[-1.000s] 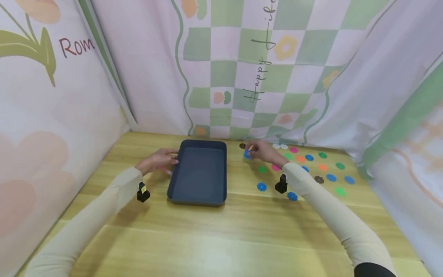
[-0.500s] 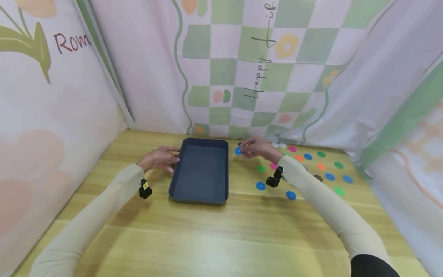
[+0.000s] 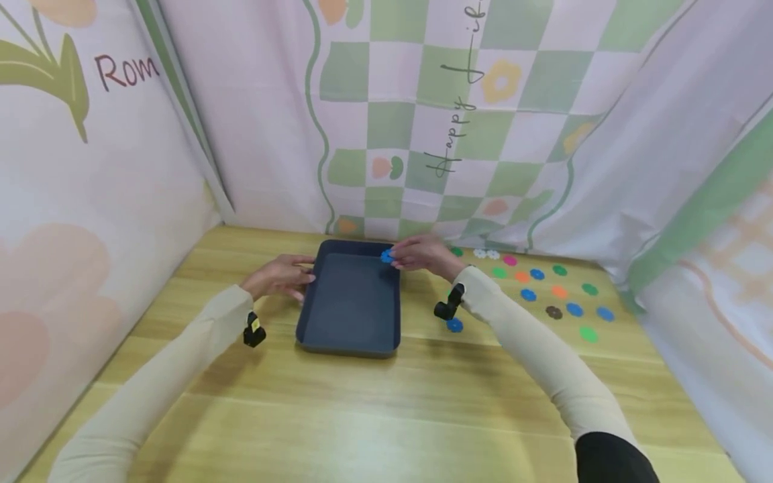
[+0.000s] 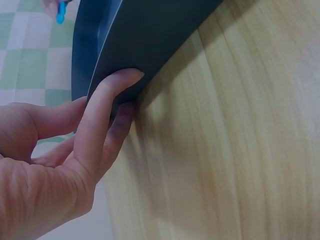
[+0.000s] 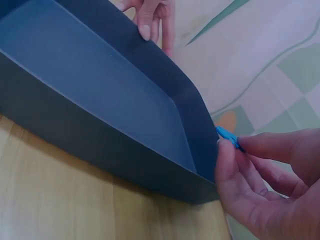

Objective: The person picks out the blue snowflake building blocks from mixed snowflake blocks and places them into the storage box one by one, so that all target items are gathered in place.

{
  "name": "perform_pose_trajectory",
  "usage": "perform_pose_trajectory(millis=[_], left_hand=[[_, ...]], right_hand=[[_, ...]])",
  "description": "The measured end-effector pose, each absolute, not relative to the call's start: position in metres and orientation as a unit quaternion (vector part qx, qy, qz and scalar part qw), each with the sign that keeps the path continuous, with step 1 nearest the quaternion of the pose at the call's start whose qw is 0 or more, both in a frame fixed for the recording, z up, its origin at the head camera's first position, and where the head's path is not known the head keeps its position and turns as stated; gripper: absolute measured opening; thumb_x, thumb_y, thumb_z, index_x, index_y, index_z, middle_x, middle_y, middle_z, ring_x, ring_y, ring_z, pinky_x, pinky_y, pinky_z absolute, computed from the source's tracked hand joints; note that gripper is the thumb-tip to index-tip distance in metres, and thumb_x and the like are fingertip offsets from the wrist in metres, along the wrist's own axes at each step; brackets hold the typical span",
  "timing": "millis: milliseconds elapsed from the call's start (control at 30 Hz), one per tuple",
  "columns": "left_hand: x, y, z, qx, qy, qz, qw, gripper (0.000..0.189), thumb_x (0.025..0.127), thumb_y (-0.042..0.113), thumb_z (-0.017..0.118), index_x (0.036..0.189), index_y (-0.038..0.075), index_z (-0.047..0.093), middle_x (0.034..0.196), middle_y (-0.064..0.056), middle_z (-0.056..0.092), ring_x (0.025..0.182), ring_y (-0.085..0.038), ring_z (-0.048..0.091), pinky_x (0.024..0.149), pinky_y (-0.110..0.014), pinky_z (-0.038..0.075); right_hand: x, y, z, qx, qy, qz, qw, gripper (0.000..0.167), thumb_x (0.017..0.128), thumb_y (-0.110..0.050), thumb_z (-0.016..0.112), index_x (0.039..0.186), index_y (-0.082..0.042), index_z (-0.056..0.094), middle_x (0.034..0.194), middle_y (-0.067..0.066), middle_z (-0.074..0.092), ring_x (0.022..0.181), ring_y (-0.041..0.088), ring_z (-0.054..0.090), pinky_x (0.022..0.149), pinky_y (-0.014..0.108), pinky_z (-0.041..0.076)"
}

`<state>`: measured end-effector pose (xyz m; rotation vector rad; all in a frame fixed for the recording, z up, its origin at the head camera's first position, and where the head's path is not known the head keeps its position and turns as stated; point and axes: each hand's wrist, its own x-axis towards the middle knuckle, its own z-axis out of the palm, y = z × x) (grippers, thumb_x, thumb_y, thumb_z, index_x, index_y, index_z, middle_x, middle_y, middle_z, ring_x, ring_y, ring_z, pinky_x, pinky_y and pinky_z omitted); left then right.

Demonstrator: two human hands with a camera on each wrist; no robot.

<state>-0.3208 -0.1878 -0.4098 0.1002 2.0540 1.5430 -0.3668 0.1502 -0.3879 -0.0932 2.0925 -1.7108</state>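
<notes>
My right hand is over the far right corner of a dark grey rectangular tray. Between its thumb and fingertips it pinches a blue flower-shaped snowflake disc, which is close to the tray's rim in the right wrist view. At the tray's left side, my left hand holds the wall. Its thumb reaches the rim, while bent fingers lie against the outside of that wall. The tray's floor holds no discs.
Several snowflake discs in blue, green, orange, pink, white and brown lie spread on the wooden table right of the tray, among them a brown disc and a light green disc. Printed curtains hang close behind and at both sides.
My right hand has moved left with the blue snowflake disc, from the table right of the tray to over the tray's far right corner. The left hand stays at the tray's left wall.
</notes>
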Motion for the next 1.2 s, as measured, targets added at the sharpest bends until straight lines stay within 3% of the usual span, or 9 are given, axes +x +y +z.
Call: perform_pose_trajectory(millis=[133, 267, 433, 600, 700, 933, 1067, 1200], left_hand=[[-0.321, -0.186, -0.409, 0.035, 0.775, 0.568, 0.275, 0.067, 0.108, 0.0, 0.052, 0.166, 0.0, 0.019, 0.167, -0.032, 0.025, 0.14, -0.048, 0.05, 0.071, -0.028, 0.066], [-0.321, -0.185, -0.409, 0.03, 0.779, 0.564, 0.272, 0.066, 0.107, -0.001, 0.052, 0.166, -0.001, 0.02, 0.166, -0.032, 0.026, 0.138, -0.048, 0.051, 0.069, -0.027, 0.066], [-0.322, -0.18, -0.409, 0.035, 0.78, 0.562, 0.272, 0.067, 0.106, -0.002, 0.052, 0.165, -0.001, 0.021, 0.167, -0.031, 0.026, 0.143, -0.046, 0.047, 0.069, -0.027, 0.066], [-0.325, -0.173, -0.41, 0.032, 0.779, 0.563, 0.273, 0.067, 0.105, -0.002, 0.053, 0.165, 0.0, 0.024, 0.166, -0.03, 0.029, 0.143, -0.045, 0.048, 0.069, -0.028, 0.066], [-0.325, -0.172, -0.41, 0.028, 0.779, 0.564, 0.273, 0.066, 0.105, -0.002, 0.053, 0.165, 0.0, 0.024, 0.166, -0.03, 0.03, 0.142, -0.045, 0.049, 0.068, -0.028, 0.066], [-0.323, -0.172, -0.409, 0.026, 0.765, 0.581, 0.277, 0.066, 0.106, -0.002, 0.053, 0.165, 0.001, 0.023, 0.166, -0.03, 0.03, 0.143, -0.046, 0.048, 0.068, -0.028, 0.066], [-0.322, -0.172, -0.41, 0.023, 0.765, 0.582, 0.273, 0.066, 0.106, -0.002, 0.053, 0.165, 0.0, 0.024, 0.165, -0.03, 0.032, 0.142, -0.046, 0.049, 0.066, -0.027, 0.066], [-0.321, -0.174, -0.409, 0.026, 0.765, 0.582, 0.274, 0.067, 0.106, -0.002, 0.053, 0.166, 0.001, 0.022, 0.167, -0.029, 0.028, 0.144, -0.046, 0.046, 0.067, -0.028, 0.066]], right_hand=[[-0.37, 0.138, -0.394, -0.048, 0.748, -0.624, 0.219, 0.029, 0.104, 0.007, 0.056, 0.129, 0.021, 0.061, 0.088, 0.007, 0.077, 0.077, 0.012, 0.074, 0.085, 0.031, 0.066], [-0.372, 0.123, -0.398, -0.055, 0.731, -0.645, 0.217, 0.026, 0.104, 0.008, 0.055, 0.125, 0.022, 0.061, 0.092, 0.011, 0.078, 0.077, 0.013, 0.075, 0.094, 0.038, 0.065], [-0.375, 0.098, -0.403, -0.059, 0.707, -0.673, 0.208, 0.02, 0.101, 0.012, 0.056, 0.116, 0.023, 0.064, 0.088, 0.014, 0.077, 0.075, 0.016, 0.075, 0.089, 0.037, 0.066], [-0.378, 0.076, -0.412, -0.052, 0.688, -0.694, 0.209, 0.019, 0.099, 0.017, 0.054, 0.11, 0.029, 0.064, 0.087, 0.024, 0.077, 0.07, 0.018, 0.075, 0.085, 0.038, 0.067], [-0.381, 0.065, -0.417, -0.02, 0.687, -0.695, 0.212, 0.016, 0.096, 0.019, 0.058, 0.106, 0.029, 0.067, 0.083, 0.027, 0.076, 0.066, 0.02, 0.074, 0.08, 0.037, 0.068], [-0.385, 0.045, -0.426, 0.051, 0.719, -0.667, 0.19, 0.012, 0.088, 0.018, 0.071, 0.099, 0.02, 0.073, 0.069, 0.016, 0.073, 0.058, 0.018, 0.073, 0.066, 0.026, 0.067], [-0.386, 0.039, -0.431, 0.044, 0.755, -0.633, 0.167, 0.013, 0.088, 0.013, 0.073, 0.1, 0.017, 0.074, 0.072, 0.019, 0.076, 0.056, 0.017, 0.074, 0.063, 0.026, 0.066], [-0.384, 0.037, -0.431, 0.01, 0.765, -0.625, 0.154, 0.017, 0.092, 0.01, 0.07, 0.106, 0.021, 0.071, 0.089, 0.031, 0.076, 0.06, 0.021, 0.075, 0.067, 0.033, 0.068]])
